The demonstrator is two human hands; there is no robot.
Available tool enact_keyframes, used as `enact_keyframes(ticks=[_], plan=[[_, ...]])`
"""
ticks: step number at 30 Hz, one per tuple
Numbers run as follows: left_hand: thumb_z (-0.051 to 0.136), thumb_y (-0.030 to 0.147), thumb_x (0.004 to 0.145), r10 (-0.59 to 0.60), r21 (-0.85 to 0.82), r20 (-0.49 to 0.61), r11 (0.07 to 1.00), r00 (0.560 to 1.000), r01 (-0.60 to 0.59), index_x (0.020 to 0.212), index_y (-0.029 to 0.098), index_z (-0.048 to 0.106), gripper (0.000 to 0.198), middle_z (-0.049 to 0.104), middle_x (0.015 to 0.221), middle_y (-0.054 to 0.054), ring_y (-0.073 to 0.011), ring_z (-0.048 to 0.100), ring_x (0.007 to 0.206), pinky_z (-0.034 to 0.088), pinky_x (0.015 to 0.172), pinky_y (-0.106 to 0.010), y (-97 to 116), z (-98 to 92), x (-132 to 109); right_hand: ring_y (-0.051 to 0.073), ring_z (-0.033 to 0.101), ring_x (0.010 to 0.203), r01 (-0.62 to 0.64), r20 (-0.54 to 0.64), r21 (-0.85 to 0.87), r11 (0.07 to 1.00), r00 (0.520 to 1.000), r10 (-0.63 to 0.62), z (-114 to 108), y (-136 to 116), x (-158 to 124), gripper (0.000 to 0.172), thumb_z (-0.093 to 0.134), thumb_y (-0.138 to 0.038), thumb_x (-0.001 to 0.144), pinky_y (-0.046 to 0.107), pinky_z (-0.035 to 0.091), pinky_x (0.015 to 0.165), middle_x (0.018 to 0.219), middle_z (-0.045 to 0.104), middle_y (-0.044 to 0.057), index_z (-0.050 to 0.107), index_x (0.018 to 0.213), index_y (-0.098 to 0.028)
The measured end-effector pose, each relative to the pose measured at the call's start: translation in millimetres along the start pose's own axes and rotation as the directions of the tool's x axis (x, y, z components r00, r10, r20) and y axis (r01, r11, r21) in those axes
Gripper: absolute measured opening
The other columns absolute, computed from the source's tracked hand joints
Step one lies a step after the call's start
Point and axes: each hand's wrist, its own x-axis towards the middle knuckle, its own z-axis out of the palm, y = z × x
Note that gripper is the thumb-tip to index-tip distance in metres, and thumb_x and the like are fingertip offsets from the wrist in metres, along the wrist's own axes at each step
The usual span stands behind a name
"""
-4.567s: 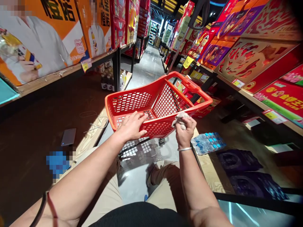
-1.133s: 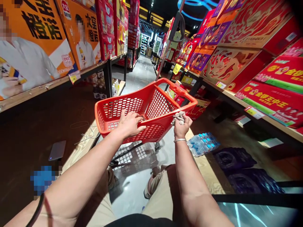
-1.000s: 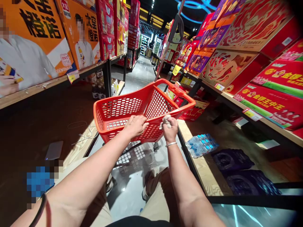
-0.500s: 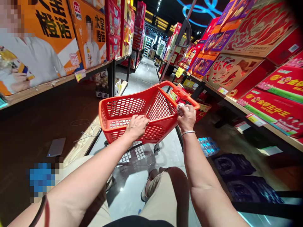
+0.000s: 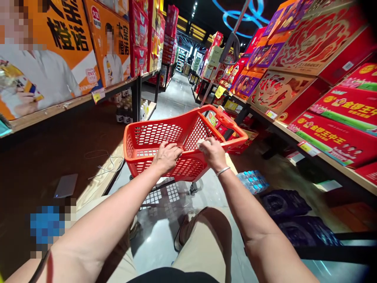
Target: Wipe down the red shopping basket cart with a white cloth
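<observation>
A red plastic mesh shopping basket (image 5: 153,135) on small wheels stands on the glossy aisle floor in front of me. My left hand (image 5: 166,155) rests on its near rim with fingers curled over the edge. My right hand (image 5: 212,152) is closed on a small whitish cloth (image 5: 201,143) and presses it against the near right part of the rim. A thin bracelet sits on my right wrist. My bent knees in beige trousers show below.
Low shelves flank the aisle. A pack of water bottles (image 5: 252,181) and dark purple packs (image 5: 279,202) lie on the right bottom shelf. A grey flat device (image 5: 66,185) and white cable lie on the left one. Red gift boxes (image 5: 332,129) line the right shelf.
My right hand with the cloth has slid left along the basket rim, from near the handle corner toward the near side. My left hand has stayed on the rim.
</observation>
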Motion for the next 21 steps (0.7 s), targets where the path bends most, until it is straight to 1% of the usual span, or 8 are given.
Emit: enact_keyframes(ticks=[5, 7, 9, 11, 14, 16, 18, 21], plan=[[0.046, 0.023, 0.098, -0.024, -0.031, 0.02, 0.999, 1.0, 0.024, 0.107, 0.027, 0.071, 0.027, 0.077, 0.115, -0.006, -0.0276, 0.059, 0.128, 0.03, 0.11, -0.052, 2.8, 2.8, 2.0, 0.02, 0.052, 0.09, -0.239, -0.114, -0.02, 0.971, 0.965, 0.235, -18.0, 48.6, -6.3, 0.033, 0.057, -0.008, 0.083, 0.029, 0.043, 0.073, 0.116, 0.063, 0.007, 0.075, 0.104, -0.025], [0.044, 0.026, 0.099, -0.021, -0.029, 0.025, 0.999, 0.999, 0.022, 0.105, 0.028, 0.071, 0.027, 0.077, 0.113, -0.006, -0.0266, 0.059, 0.126, 0.03, 0.11, -0.051, 5.7, 4.0, 2.9, 0.021, 0.052, 0.09, -0.371, -0.217, 0.002, 0.929, 0.907, 0.362, -18.3, 53.5, -10.6, 0.038, 0.057, -0.006, 0.078, 0.031, 0.045, 0.072, 0.118, 0.061, 0.008, 0.075, 0.107, -0.025], [0.042, 0.031, 0.101, -0.016, -0.017, 0.033, 1.0, 0.999, 0.017, 0.103, 0.027, 0.071, 0.029, 0.077, 0.111, -0.006, -0.026, 0.06, 0.123, 0.03, 0.111, -0.05, 8.7, 4.9, 3.9, 0.022, 0.052, 0.092, -0.429, -0.281, 0.035, 0.902, 0.862, 0.421, -12.3, 45.4, -14.8, 0.04, 0.056, -0.006, 0.077, 0.033, 0.046, 0.075, 0.119, 0.059, 0.009, 0.075, 0.109, -0.024], [0.041, 0.036, 0.103, -0.017, -0.013, 0.034, 1.0, 0.999, 0.018, 0.101, 0.026, 0.071, 0.032, 0.076, 0.109, -0.006, -0.0261, 0.061, 0.12, 0.029, 0.111, -0.05, 10.8, 5.4, 5.0, 0.023, 0.052, 0.095, -0.369, -0.262, 0.054, 0.928, 0.891, 0.37, -0.8, 24.2, -18.6, 0.038, 0.056, -0.006, 0.081, 0.035, 0.047, 0.08, 0.119, 0.06, 0.01, 0.075, 0.109, -0.024], [0.041, 0.039, 0.103, -0.034, -0.003, 0.052, 0.999, 0.998, 0.034, 0.1, 0.026, 0.07, 0.033, 0.076, 0.106, -0.007, -0.0264, 0.061, 0.115, 0.028, 0.11, -0.051, 11.9, 4.5, 6.7, 0.023, 0.052, 0.099, -0.153, -0.163, 0.078, 0.985, 0.973, 0.164, 19.0, -14.4, -23.3, 0.034, 0.054, -0.011, 0.091, 0.035, 0.046, 0.087, 0.123, 0.061, 0.009, 0.075, 0.111, -0.027], [0.04, 0.038, 0.103, -0.048, 0.022, 0.087, 0.999, 0.995, 0.046, 0.101, 0.026, 0.07, 0.032, 0.076, 0.104, -0.007, -0.0262, 0.062, 0.112, 0.031, 0.107, -0.05, 11.6, 1.7, 7.6, 0.023, 0.052, 0.102, -0.05, -0.125, 0.094, 0.994, 0.99, 0.061, 27.0, -25.9, -26.0, 0.033, 0.053, -0.014, 0.094, 0.034, 0.046, 0.091, 0.127, 0.06, 0.008, 0.075, 0.113, -0.029], [0.039, 0.039, 0.103, -0.057, 0.049, 0.131, 0.998, 0.99, 0.051, 0.103, 0.026, 0.07, 0.033, 0.076, 0.104, -0.007, -0.0261, 0.062, 0.109, 0.034, 0.102, -0.047, 11.4, -2.6, 8.3, 0.022, 0.052, 0.103, -0.026, -0.122, 0.086, 0.996, 0.992, 0.036, 27.0, -16.0, -29.3, 0.033, 0.054, -0.014, 0.094, 0.035, 0.045, 0.094, 0.128, 0.06, 0.007, 0.075, 0.113, -0.03], [0.038, 0.041, 0.104, -0.077, 0.074, 0.181, 0.995, 0.981, 0.064, 0.111, 0.029, 0.069, 0.034, 0.076, 0.108, -0.006, -0.0251, 0.063, 0.106, 0.038, 0.091, -0.042, 12.3, -8.5, 9.0, 0.024, 0.051, 0.103, -0.164, -0.206, 0.04, 0.986, 0.964, 0.169, 13.5, 29.7, -36.7, 0.031, 0.055, -0.016, 0.092, 0.037, 0.046, 0.092, 0.127, 0.059, 0.009, 0.074, 0.113, -0.028]])
